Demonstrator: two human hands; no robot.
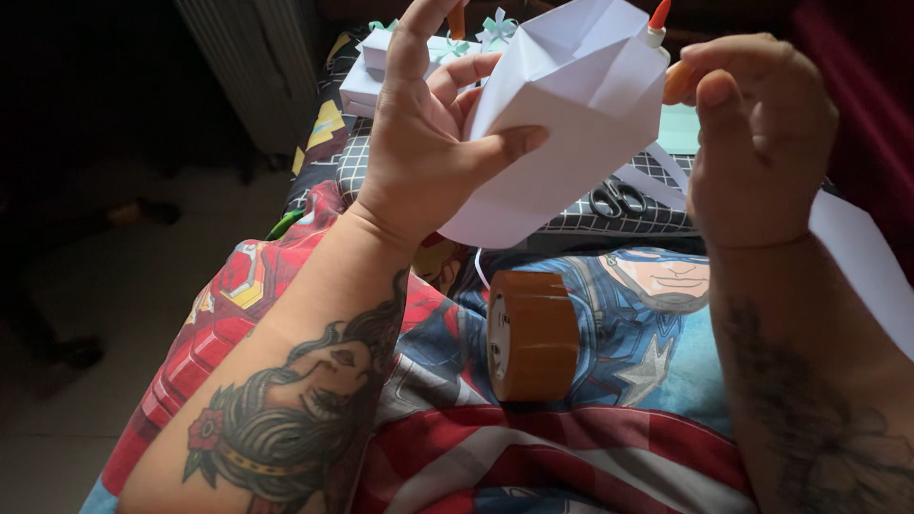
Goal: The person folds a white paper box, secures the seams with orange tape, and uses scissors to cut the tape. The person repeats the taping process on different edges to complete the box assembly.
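White folded paper (pixel 571 105) sits high in the middle of the view, gripped by the left hand (pixel 428 143), whose thumb presses across its near face while the fingers curl behind it. The right hand (pixel 757 143) is clenched around a small glue bottle (pixel 671 67), whose orange tip rises at the paper's upper right edge. Below, nearer the person, a roll of brown tape (pixel 533 335) stands on its edge on a bedspread (pixel 609 447) printed with comic heroes. Scissors (pixel 617 198) lie on a checked cloth (pixel 619 221) just under the paper. Small white boxes (pixel 367 81) with pale bows sit far left.
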